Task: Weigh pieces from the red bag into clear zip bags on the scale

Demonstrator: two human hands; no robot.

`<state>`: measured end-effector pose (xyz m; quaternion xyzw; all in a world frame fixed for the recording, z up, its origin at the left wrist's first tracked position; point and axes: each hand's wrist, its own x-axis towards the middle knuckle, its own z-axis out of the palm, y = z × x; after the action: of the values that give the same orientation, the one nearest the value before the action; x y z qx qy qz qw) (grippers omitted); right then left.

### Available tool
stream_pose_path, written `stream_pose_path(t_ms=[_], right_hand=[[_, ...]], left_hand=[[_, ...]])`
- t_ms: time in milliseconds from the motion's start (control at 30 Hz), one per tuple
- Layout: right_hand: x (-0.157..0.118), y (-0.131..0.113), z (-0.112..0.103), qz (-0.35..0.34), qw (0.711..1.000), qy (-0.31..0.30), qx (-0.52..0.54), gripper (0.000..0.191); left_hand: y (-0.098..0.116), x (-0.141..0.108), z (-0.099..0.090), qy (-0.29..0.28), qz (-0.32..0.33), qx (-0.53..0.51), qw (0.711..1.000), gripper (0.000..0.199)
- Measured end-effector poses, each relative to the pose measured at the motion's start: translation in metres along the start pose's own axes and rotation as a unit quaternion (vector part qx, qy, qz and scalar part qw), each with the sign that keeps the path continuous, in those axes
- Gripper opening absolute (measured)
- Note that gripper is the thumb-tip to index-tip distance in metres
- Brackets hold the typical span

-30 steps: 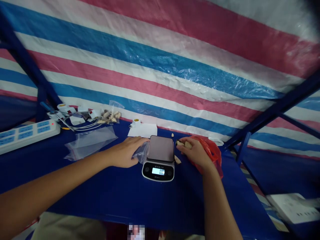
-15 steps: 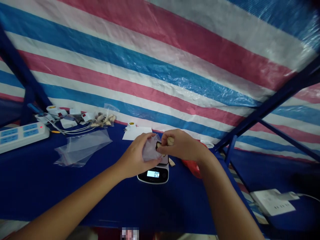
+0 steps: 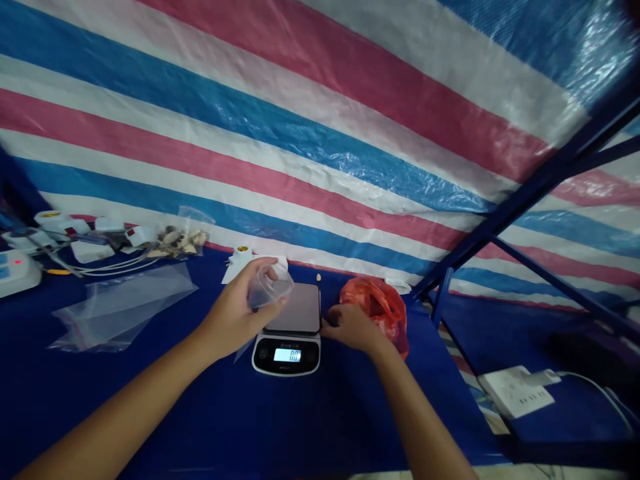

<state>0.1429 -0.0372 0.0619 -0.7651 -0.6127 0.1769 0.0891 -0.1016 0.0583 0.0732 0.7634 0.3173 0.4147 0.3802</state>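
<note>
Over the left part of the kitchen scale (image 3: 293,310), my left hand (image 3: 239,307) is closed round a small clear plastic bag (image 3: 265,285) with its mouth spread. The scale's display reads 0.0 and its plate is bare where I can see it. My right hand (image 3: 353,327) is low at the plate's right edge, fingers bent together and pointing at the table; what they hold, if anything, is hidden. Just behind that hand sits a red plastic bag (image 3: 377,300), its top loosely open. A small pale piece (image 3: 319,277) lies behind the scale.
Flat clear zip bags (image 3: 125,303) lie to the left. Behind them are a bag of pale dried pieces (image 3: 187,241), white plugs (image 3: 55,225) and cables. A power strip (image 3: 20,272) is at the far left, another white strip (image 3: 517,392) lower right. A blue frame bar (image 3: 480,233) slants on the right.
My right hand has left the clear bag's mouth, where it held pale pieces, and dropped to the scale's right side. The reading went from 0.4 to 0.0. My left hand moved left with the bag.
</note>
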Motion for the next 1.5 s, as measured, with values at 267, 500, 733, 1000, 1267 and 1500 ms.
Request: stream_pose_path(t_ms=[267,500,733,1000,1267,1500], right_hand=[[-0.016,0.020,0.030,0.048,0.997,0.045,0.029,0.012],[-0.033,0.025,0.035,0.053,0.996,0.054,0.038,0.023],[-0.012,0.021,0.017,0.053,0.995,0.085,0.010,0.041],[0.052,0.013,0.008,-0.010,0.991,0.052,-0.126,0.025],[-0.008,0.000,-0.024,-0.093,0.990,0.106,0.027,0.022],[-0.037,-0.080,-0.099,-0.243,0.969,0.035,0.030,0.019]], left_hand=[[-0.010,-0.002,0.002,-0.005,-0.025,0.058,0.998,0.060],[-0.002,-0.011,0.007,-0.079,0.004,0.046,0.996,0.067],[0.004,-0.019,-0.001,-0.134,-0.021,-0.010,0.991,0.070],[0.006,-0.021,-0.012,-0.117,-0.039,-0.015,0.992,0.066],[0.008,-0.025,-0.013,-0.130,-0.050,-0.022,0.990,0.059],[0.028,-0.018,0.006,-0.217,-0.033,-0.082,0.972,0.064]])
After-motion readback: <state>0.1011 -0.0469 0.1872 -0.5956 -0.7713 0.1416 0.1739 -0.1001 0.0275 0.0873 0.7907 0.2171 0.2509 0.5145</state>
